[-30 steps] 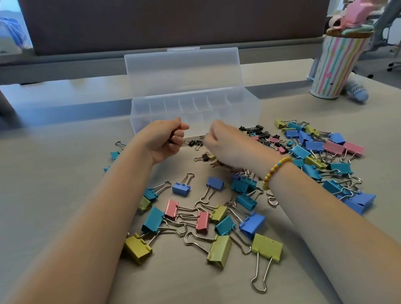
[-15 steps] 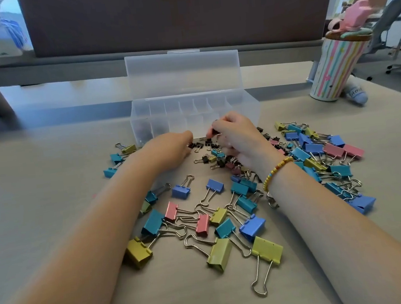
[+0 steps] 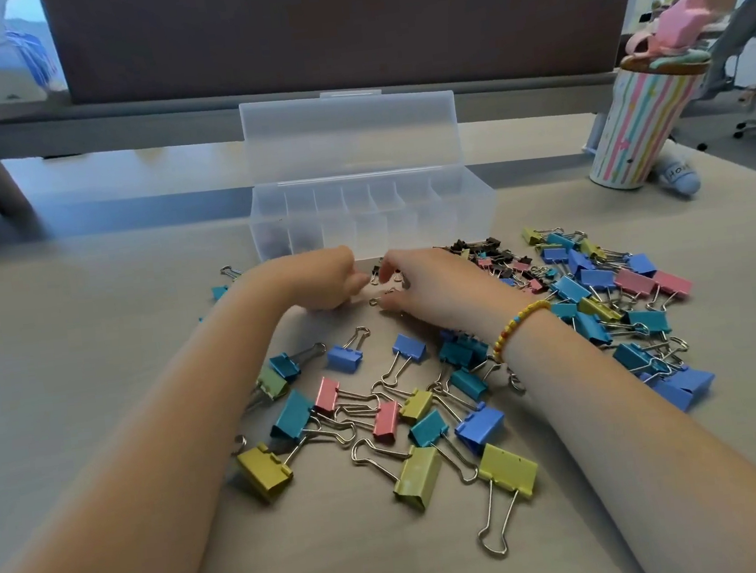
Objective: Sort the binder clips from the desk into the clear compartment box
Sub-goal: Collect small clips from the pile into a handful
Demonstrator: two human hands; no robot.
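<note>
Looking down, we see the clear box (image 3: 373, 214) standing open on the desk (image 3: 93, 344), lid upright, with something dark in its two leftmost front compartments. Binder clips (image 3: 425, 402) in blue, teal, yellow and pink lie scattered in front of it and to its right, and a cluster of small black clips (image 3: 474, 245) sits by its front wall. Our left hand (image 3: 320, 283) is curled; we cannot tell what it holds. Our right hand (image 3: 436, 284) has finger and thumb bent over small clips (image 3: 383, 285), though whether they pinch one is unclear. A striped cup (image 3: 639, 123) stands far right.
</note>
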